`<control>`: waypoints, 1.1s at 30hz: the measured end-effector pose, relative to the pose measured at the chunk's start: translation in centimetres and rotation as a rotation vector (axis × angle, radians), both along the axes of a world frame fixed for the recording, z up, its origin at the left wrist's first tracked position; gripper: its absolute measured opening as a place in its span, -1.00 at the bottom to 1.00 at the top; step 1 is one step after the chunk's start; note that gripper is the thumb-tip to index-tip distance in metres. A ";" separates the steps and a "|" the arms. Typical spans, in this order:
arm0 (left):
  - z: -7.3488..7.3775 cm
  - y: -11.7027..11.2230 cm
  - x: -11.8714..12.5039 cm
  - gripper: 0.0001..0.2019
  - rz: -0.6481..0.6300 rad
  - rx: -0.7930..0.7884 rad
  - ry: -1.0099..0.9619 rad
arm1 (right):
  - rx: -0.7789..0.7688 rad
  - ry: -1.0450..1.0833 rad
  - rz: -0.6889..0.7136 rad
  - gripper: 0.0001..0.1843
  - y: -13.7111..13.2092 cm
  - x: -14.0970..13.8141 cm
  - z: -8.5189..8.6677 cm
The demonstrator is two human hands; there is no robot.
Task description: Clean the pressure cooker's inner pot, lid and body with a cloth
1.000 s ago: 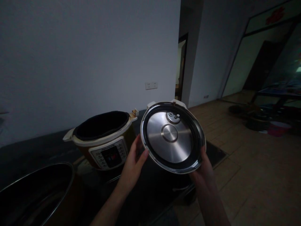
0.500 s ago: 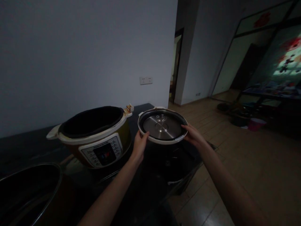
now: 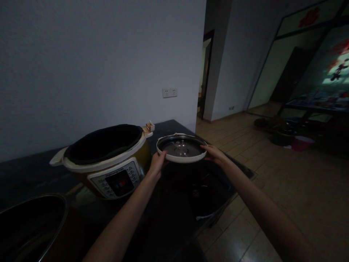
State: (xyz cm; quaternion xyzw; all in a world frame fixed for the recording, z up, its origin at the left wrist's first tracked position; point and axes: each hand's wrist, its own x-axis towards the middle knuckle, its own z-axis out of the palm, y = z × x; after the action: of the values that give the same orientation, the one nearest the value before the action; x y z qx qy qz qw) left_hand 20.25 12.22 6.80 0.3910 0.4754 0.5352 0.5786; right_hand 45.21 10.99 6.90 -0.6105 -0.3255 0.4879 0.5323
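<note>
Dark counter (image 3: 174, 211) under a grey wall (image 3: 95, 65).
Right of the cooker (image 3: 109, 163), the lid (image 3: 181, 148) is gripped by left hand (image 3: 157, 164) and right hand (image 3: 214, 153); a pot (image 3: 29, 225) is left.

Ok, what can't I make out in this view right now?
Head view only.
Whether the lid touches the counter: dark, hidden by its rim.
Labels on the cooker panel: too small, dim.
Most of the metal bowl: cut off at the bottom left edge.
How the left hand and right hand grip below: hidden by the lid.
</note>
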 end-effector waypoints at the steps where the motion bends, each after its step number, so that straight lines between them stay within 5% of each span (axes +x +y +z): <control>1: -0.2 0.1 -0.1 -0.90 -0.001 -0.009 -0.001 | -0.004 -0.011 0.001 -0.96 0.1 -0.1 -0.2; 33: -1.9 0.9 -0.5 -0.89 -0.023 -0.053 -0.029 | -0.039 -0.158 0.014 -0.88 0.9 -0.2 -2.2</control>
State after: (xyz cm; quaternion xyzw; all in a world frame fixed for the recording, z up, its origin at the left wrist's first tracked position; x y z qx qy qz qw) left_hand 19.77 13.16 4.87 0.3731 0.4764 0.5214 0.6016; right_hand 44.96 11.90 4.66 -0.6550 -0.3611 0.4483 0.4895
